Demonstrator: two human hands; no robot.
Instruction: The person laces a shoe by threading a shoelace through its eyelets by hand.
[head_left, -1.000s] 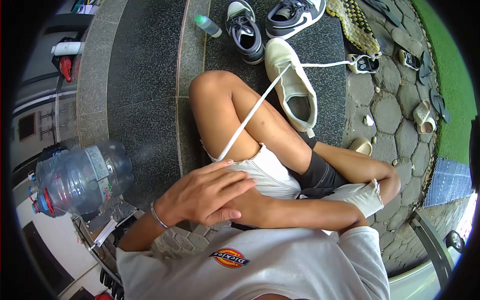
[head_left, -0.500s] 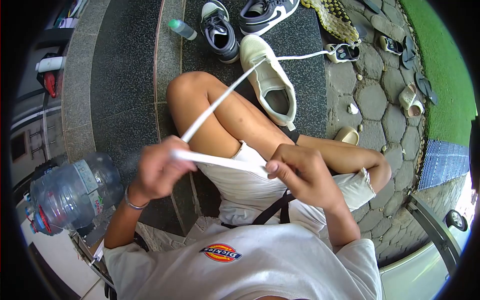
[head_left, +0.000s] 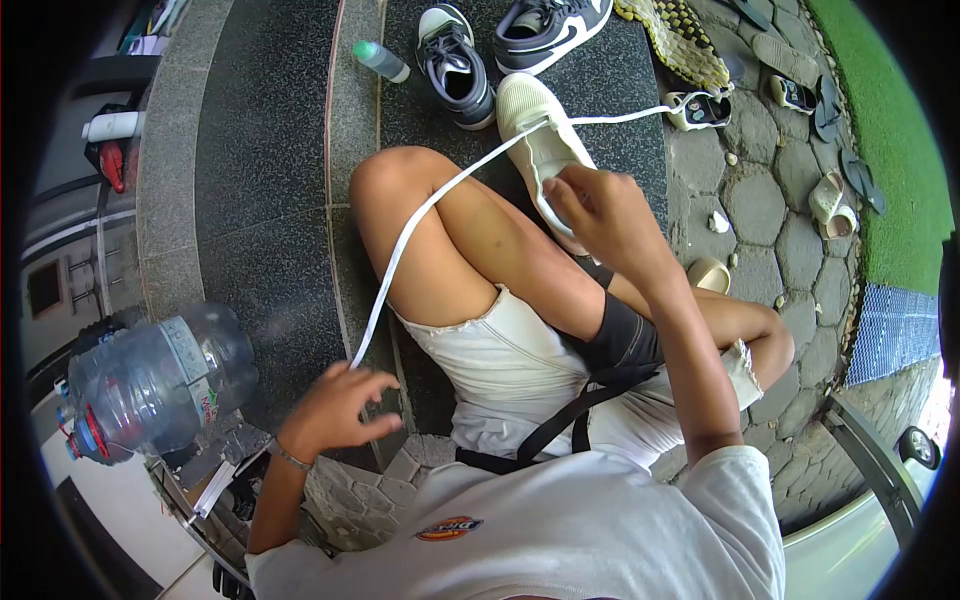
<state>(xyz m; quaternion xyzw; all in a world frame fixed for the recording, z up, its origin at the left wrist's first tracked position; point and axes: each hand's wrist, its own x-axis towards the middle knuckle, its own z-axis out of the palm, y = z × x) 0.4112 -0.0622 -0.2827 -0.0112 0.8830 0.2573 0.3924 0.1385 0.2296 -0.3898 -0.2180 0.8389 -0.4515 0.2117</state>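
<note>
A cream slip-on style shoe (head_left: 529,98) with a ribbed toe cap lies on the dark stone step, sole down. A white shoelace (head_left: 405,235) is threaded through its front; one end runs toward me over my bent leg, the other stretches right. My left hand (head_left: 335,408) is open, fingers spread, and the lace reaches its back edge near the knuckles. My right hand (head_left: 610,225) is over the shoe's opening, fingers curled with the thumb along them. It hides part of the collar and heel; what is in its fingertips I cannot make out.
Dark sneakers (head_left: 455,70) and a small green-capped bottle (head_left: 381,62) stand beyond the shoe. A large water jug (head_left: 150,385) lies at left. Sandals (head_left: 830,205) and a yellow-black woven item (head_left: 680,45) are on the right, over stone paving (head_left: 755,210).
The lace stretched between both hands has left my right hand, which moved up to the shoe. My left hand has lowered and its fingers opened; the lace now hangs slacker.
</note>
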